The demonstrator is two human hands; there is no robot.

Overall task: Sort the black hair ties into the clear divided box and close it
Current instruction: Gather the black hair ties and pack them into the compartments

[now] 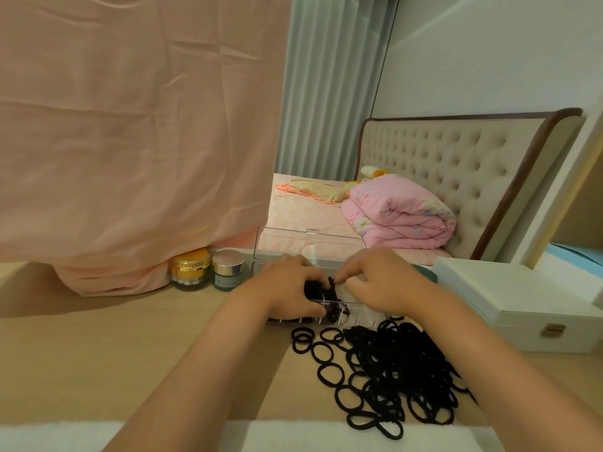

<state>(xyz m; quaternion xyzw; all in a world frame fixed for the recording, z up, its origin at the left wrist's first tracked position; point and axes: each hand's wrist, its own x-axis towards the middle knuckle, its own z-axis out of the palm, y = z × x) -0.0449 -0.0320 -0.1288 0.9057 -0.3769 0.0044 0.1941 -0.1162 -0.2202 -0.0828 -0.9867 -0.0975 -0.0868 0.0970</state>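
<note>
Hair ties [401, 370], soft, light and stretchy, lie heaped toward the near edge of the surface [130, 353], probably easiest pinched anywhere on the loop, while left hand [290, 285] and right hand [378, 282], both curled, pinch a small bunch over the open clear divided box [365, 318] just beyond.

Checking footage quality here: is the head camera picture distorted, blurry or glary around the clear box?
Head view: wide-angle distortion bends the headboard; lighting is warm and dim, focus slightly soft; the clear box lid shows only faint sheen.
</note>
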